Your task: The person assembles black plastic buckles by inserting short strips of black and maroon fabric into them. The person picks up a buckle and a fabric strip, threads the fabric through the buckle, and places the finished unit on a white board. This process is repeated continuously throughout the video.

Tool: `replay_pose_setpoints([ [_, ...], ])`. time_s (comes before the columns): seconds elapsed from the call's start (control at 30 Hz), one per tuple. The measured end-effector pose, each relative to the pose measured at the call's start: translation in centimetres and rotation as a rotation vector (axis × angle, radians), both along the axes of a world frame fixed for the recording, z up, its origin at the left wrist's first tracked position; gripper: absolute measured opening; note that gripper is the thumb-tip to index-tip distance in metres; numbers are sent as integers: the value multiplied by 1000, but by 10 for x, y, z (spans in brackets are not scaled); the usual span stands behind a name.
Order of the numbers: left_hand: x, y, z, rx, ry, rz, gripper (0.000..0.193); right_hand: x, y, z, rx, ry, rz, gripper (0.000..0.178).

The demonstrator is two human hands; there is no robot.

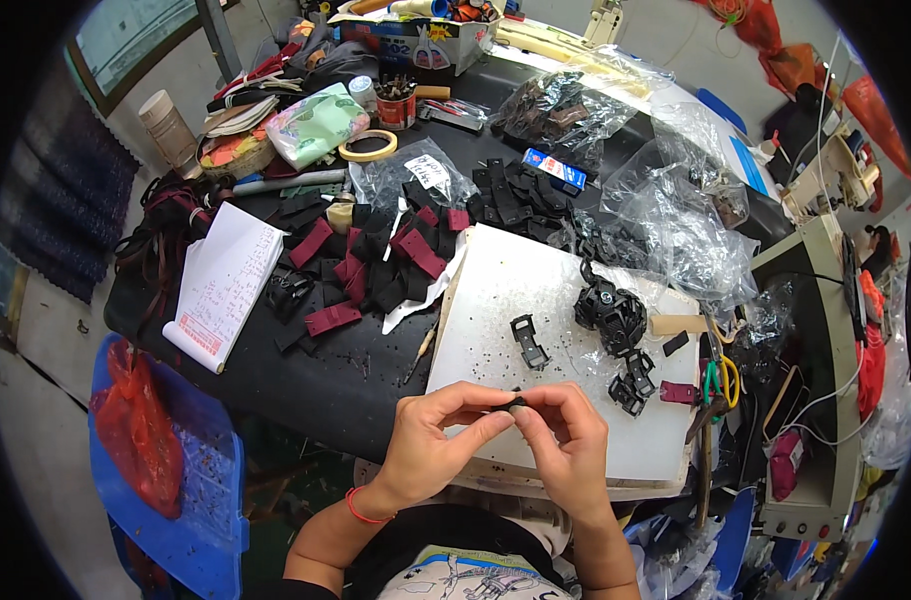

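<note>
My left hand and my right hand meet over the near edge of a white board. Both pinch a small black piece between thumbs and fingertips; most of it is covered, so its kind does not show. Just beyond the fingers, a black plastic buckle lies alone on the board. A heap of similar black buckles sits farther right, with a few more buckles nearer me. A maroon fabric tab rests by the board's right edge.
Left of the board are black and maroon fabric tabs and an open notepad. Yellow-handled scissors and a hammer lie at right. Clear plastic bags spread behind. A blue stool holds a red bag.
</note>
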State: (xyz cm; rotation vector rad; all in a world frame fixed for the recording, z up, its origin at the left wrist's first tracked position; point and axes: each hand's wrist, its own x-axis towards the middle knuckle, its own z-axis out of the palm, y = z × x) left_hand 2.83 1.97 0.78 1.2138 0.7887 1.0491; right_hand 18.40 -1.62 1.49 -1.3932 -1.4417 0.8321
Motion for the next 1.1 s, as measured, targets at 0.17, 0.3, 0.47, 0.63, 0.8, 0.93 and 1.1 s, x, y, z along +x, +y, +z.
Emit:
replay_pose_setpoints([
  [0.17, 9, -5, -1, -94, -419, 85, 23, -1, -11, 7, 87, 158, -187, 25],
  [0.3, 5, -10, 1, -142, -354, -154, 23, 5, -15, 9, -112, 612, -81, 22],
  [0.47, 0, -5, 2, 316, 119, -191, 38, 13, -19, 9, 41, 371, 10, 12],
  [0.63, -1, -12, 2, 92, -44, -164, 39, 7, -22, 11, 49, 65, 5, 22],
  [0.8, -5, -11, 8, -16, 85, -193, 32, 5, -22, 10, 87, 7, -34, 23],
  [0.93, -2, -12, 4, 19, 83, -160, 30, 2, -20, 7, 54, 124, -64, 22],
  [1.1, 1, -16, -2, 26, -5, -124, 32, 0, -16, 6, -109, 347, -109, 19],
])
